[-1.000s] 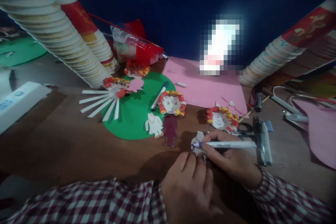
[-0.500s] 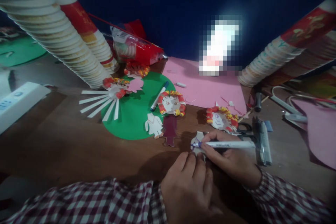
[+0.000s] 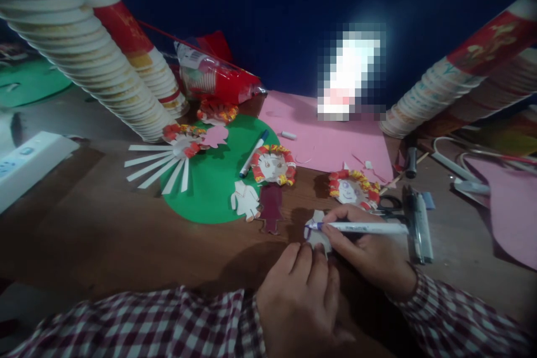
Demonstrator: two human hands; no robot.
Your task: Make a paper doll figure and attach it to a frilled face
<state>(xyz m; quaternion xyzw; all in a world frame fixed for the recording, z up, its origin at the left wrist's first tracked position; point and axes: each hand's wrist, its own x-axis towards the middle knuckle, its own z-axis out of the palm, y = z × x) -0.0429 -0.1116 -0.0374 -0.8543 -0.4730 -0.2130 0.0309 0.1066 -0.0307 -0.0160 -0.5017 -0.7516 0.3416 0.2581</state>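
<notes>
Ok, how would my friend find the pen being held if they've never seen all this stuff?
From the big pink sheet in the middle, come nearer to the person's right hand. It holds a slim white pen, purple end over a small pale cut-out. Unlike the blue-capped pen lying on the green sheet, this one is in a hand.

The right grip (image 3: pixel 371 254) holds a marker (image 3: pixel 371 228) (purple-tipped) over a paper cutout (image 3: pixel 319 239).
</notes>
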